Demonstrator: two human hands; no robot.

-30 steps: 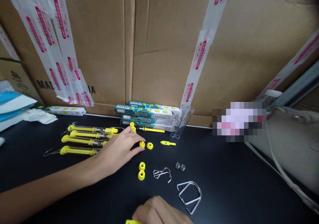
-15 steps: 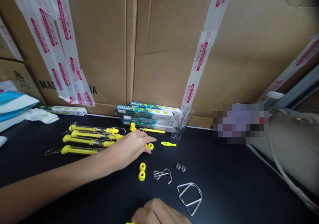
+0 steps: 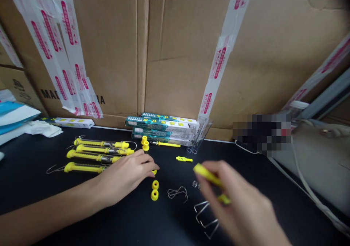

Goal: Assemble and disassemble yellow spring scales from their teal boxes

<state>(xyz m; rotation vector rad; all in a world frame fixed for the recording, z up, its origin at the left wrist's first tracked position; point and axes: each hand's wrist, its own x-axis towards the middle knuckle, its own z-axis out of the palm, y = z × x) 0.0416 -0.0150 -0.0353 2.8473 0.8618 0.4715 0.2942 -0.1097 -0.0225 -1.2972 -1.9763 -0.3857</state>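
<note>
My left hand [image 3: 136,169] is closed with its fingertips on a yellow end cap [image 3: 154,172], mostly hidden under them. Just in front of it stand two more yellow end caps [image 3: 155,189]. Over the right part of the table, my right hand [image 3: 237,198] pinches a yellow plastic piece [image 3: 209,174], blurred by motion; more yellow shows below its fingers. Beneath that hand lie bent metal frames [image 3: 205,222], partly covered, and small springs [image 3: 194,184]. Thin wire hooks [image 3: 177,193] rest between the hands. A flat yellow part [image 3: 184,159] lies farther back.
Several yellow spring scales [image 3: 93,155] lie at the left. At the back are stacked printed boxes [image 3: 161,124], clear tubes [image 3: 201,135], a yellow rod [image 3: 166,144] and two yellow caps [image 3: 145,144]. Large cardboard boxes [image 3: 177,56] wall off the rear.
My left hand has drawn a yellow end cap nearer, toward the two front caps. My right hand has risen from the bottom edge to the right, carrying the yellow piece.
</note>
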